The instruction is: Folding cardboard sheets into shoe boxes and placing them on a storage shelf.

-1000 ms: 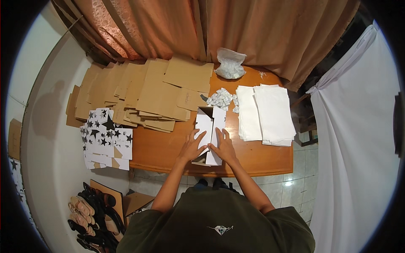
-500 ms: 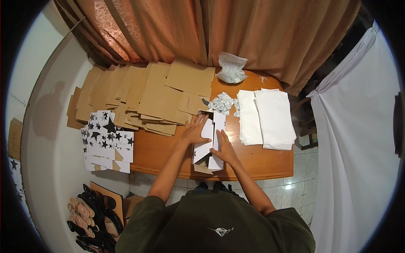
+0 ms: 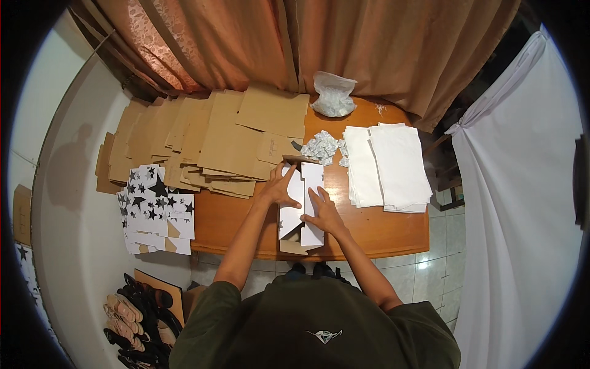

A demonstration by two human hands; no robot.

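A long white cardboard box (image 3: 313, 184) stands near the table's front edge. Its two top flaps almost meet along a narrow gap, and brown end flaps (image 3: 294, 246) stick out at the near and far ends. My left hand (image 3: 281, 190) lies on the left flap with fingers spread, its fingertips at the far left corner and its thumb pointing inward. On the right flap rests my right hand (image 3: 325, 213), fingers stretched out and apart, thumb toward the gap. Both hands touch the box without wrapping round it.
Overlapping flattened brown cardboard (image 3: 215, 135) covers the table's left and back. Star-printed white pieces (image 3: 153, 209) lie at the left edge. Small silvery-white packets (image 3: 321, 147), a clear plastic bag (image 3: 334, 95) and white paper stacks (image 3: 399, 166) sit rightward. Shoes (image 3: 132, 313) are piled lower left.
My left fingers have drawn back slightly from the far end, where a brown flap now shows. The top flaps have shifted slightly under my hands. My right hand stays on the right flap.
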